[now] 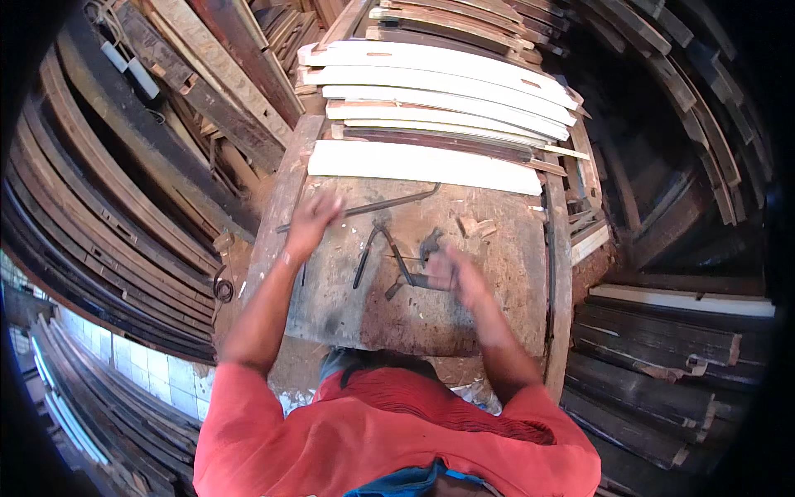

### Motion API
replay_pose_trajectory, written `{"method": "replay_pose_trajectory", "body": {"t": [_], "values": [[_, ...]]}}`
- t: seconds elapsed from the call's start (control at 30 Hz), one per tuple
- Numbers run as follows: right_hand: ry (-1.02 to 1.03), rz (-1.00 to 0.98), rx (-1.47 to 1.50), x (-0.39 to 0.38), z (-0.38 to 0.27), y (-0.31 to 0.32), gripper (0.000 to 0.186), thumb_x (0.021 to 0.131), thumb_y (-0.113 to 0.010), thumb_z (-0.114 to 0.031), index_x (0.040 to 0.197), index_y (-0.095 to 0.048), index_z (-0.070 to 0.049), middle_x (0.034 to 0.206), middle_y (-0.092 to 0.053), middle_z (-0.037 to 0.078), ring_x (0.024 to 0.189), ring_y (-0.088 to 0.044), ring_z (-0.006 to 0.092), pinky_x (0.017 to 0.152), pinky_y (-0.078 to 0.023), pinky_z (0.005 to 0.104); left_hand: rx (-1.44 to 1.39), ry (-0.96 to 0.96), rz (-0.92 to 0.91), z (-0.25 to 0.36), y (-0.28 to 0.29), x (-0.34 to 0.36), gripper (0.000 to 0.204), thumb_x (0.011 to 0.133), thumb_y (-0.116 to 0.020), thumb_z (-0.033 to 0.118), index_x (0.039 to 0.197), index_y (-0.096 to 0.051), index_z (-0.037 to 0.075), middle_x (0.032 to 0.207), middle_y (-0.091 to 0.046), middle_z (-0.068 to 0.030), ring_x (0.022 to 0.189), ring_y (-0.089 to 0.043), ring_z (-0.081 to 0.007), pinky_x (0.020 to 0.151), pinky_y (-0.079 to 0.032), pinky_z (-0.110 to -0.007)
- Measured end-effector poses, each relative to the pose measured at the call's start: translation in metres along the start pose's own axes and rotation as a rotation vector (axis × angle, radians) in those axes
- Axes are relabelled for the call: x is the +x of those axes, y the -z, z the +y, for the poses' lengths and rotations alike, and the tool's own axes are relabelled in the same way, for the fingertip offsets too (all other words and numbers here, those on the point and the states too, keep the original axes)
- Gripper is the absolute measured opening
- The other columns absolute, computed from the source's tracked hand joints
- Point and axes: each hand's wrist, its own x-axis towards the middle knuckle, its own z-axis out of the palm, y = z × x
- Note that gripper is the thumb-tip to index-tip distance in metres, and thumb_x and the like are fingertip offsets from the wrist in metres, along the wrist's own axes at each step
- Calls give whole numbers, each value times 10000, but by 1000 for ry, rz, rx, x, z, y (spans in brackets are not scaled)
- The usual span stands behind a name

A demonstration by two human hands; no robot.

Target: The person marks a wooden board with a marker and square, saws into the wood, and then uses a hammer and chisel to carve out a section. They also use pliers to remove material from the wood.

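My red shirt is closest, with a bit of blue cloth at the neck. Both my arms reach out over a worn wood table.

On the table, in front of my belly, is a black tool with two long legs. The legs are spread apart, like an upside-down V. By the foot of one leg is a short dark piece. I can't tell what it is.

My right hand is just to the right of these. It is blurry. The fingers look a bit bent, but I can't tell how far open they are, or if they have hold of anything. A dark hammer head is right beside my fingers.

My left hand is farther up, near the left side of the table. It is over a long dark bar. The bar sticks out on both sides of my hand, and its right end is bent. My hand is blurry too, so I can't tell if it is closed on the bar or just over it.

Some wood chips lie past the hammer head. Then a wide white board goes across the table. Past it are more white boards, and behind those are brown planks.
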Motion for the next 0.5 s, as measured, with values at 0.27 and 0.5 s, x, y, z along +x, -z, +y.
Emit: {"method": "replay_pose_trajectory", "body": {"t": [0.27, 0.5], "values": [[-453, -303, -33, -90, 147, 40, 376, 1007, -663, -321, 1256, -621, -42, 966, -715, 76, 844, -706, 184, 679, -561, 341, -452, 377, 623, -23, 20, -325, 236, 1029, -580, 196, 1101, -674, -8, 1157, -715, -172, 964, -726, -234, 857, -574, -357], [-184, -662, -791, -16, 148, 13, 212, 991, -666, -192, 1114, -714, -27, 901, -725, 55, 784, -675, 137, 695, -546, 292, -116, 331, 682, -41, -59, -429, 174, 1008, -587, 130, 1071, -696, 9, 1048, -721, -82, 903, -679, -151, 823, -549, -308]]}}
